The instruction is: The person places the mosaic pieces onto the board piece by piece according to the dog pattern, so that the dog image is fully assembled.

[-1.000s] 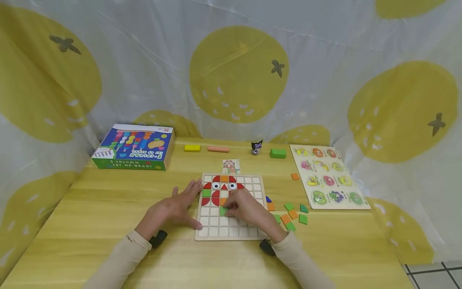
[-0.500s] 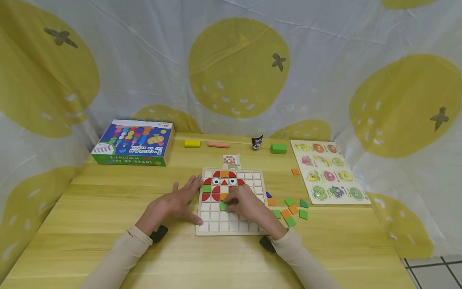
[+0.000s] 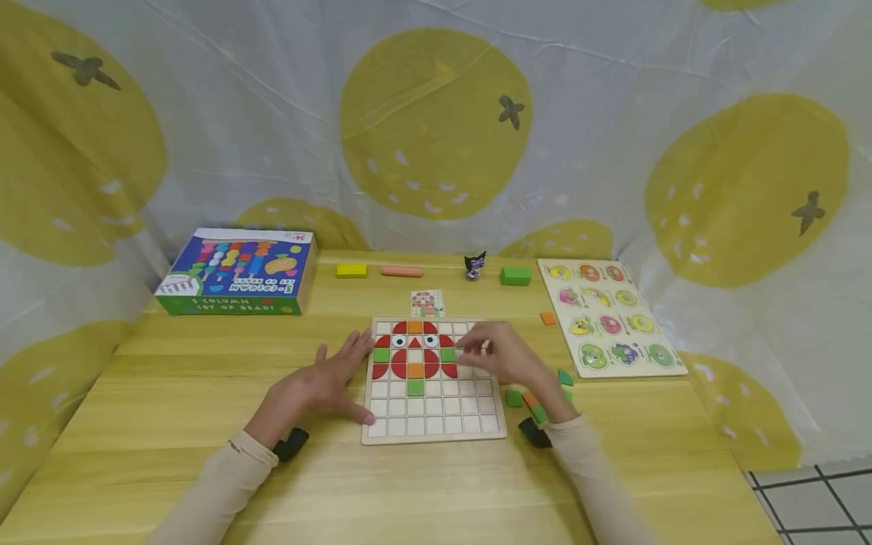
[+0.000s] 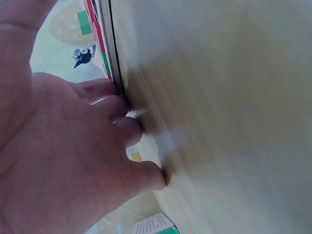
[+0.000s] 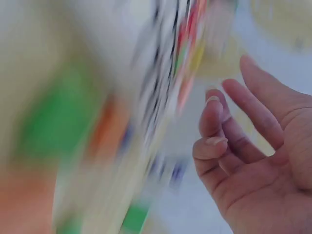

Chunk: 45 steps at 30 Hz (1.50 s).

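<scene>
A wooden grid board (image 3: 436, 438) lies on the table, its cells partly filled with red, orange and green tiles forming a face with two eyes. Below the orange tile (image 3: 415, 371) sits a green square tile (image 3: 415, 388). My left hand (image 3: 316, 393) rests at the board's left edge, fingers spread, thumb at the lower left corner; in the left wrist view its fingertips touch the tabletop (image 4: 219, 122). Over the board's right side is my right hand (image 3: 507, 354). The right wrist view shows that hand (image 5: 263, 146) with loosely bent fingers and nothing between them.
Loose green and orange tiles (image 3: 514, 398) lie right of the board, partly behind my right forearm. Behind the board are a picture card (image 3: 427, 303), yellow block (image 3: 351, 271), small figurine (image 3: 474, 266) and green block (image 3: 515, 276). A bead-set box (image 3: 238, 269) and fruit puzzle (image 3: 572, 344) flank them.
My right hand has let go of the green square tile and moved right, away from the middle of the board. My left hand stays at the left edge.
</scene>
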### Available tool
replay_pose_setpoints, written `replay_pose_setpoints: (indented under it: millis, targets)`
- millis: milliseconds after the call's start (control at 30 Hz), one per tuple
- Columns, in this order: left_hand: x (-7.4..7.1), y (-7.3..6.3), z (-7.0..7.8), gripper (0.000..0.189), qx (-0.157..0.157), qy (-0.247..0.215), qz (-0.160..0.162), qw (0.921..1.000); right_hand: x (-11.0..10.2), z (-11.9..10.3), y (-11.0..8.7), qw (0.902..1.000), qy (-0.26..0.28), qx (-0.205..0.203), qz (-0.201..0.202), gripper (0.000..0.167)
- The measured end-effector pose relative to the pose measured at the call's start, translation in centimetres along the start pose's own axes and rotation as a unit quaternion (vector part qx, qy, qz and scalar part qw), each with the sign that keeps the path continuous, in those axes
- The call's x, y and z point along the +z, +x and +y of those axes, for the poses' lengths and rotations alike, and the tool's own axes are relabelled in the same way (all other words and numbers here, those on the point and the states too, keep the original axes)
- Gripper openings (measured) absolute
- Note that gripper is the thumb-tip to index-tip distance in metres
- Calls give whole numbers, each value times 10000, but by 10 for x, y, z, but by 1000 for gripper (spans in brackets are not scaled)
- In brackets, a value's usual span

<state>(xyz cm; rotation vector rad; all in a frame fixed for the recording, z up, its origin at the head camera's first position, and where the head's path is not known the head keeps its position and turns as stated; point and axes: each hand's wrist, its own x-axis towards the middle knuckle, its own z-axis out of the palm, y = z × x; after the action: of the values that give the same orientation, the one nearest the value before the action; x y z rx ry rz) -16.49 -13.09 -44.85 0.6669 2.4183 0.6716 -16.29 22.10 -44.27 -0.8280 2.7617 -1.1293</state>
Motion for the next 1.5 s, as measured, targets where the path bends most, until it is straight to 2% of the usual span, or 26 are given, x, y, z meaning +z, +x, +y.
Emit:
replay_pose_setpoints:
  millis: [133, 200, 300, 367, 533, 700, 867, 1067, 1133, 1200, 1300, 1500]
  targets:
    - [-1, -1, 0, 133, 44, -25, 1, 10000, -48, 55, -22, 9949, -352, 468, 821, 22]
    - [-1, -1, 0, 134, 26, -29, 0, 10000, -65, 80, -31, 9898, -574, 810, 1025, 28]
    - [-2, -1, 0, 134, -5, -58, -8, 10000, -82, 110, -41, 9845, -692, 1295, 963, 37]
    - [-2, -2, 0, 134, -9, -67, -4, 10000, -87, 121, -45, 9821, -714, 1505, 877, 39]
    - [0, -3, -1, 133, 16, -102, -8, 9999, -91, 130, -47, 9774, -614, 1834, 852, 31]
    - [1, -2, 0, 133, 23, -87, -7, 10000, -93, 132, -46, 9707, -701, 2151, 806, 21]
    - [2, -2, 2, 133, 18, -68, -7, 10000, -94, 133, -45, 9661, -745, 2363, 730, 19]
    - [2, -1, 4, 133, 16, -62, 6, 10000, -90, 127, -48, 9653, -695, 2262, 1102, 16]
    - [2, -1, 4, 133, 0, -75, -8, 10000, -86, 121, -50, 9677, -647, 2101, 1231, 13]
    - [2, -1, 4, 133, -20, -67, -20, 10000, -80, 111, -49, 9712, -484, 1945, 1287, 10]
    - [2, -1, 4, 134, -47, -35, -28, 10000, -66, 88, -43, 9794, -48, 1678, 1123, 6]
    - [1, -1, 2, 135, -56, -1, 16, 10000, -26, 24, -12, 9882, 777, 1307, 175, 6]
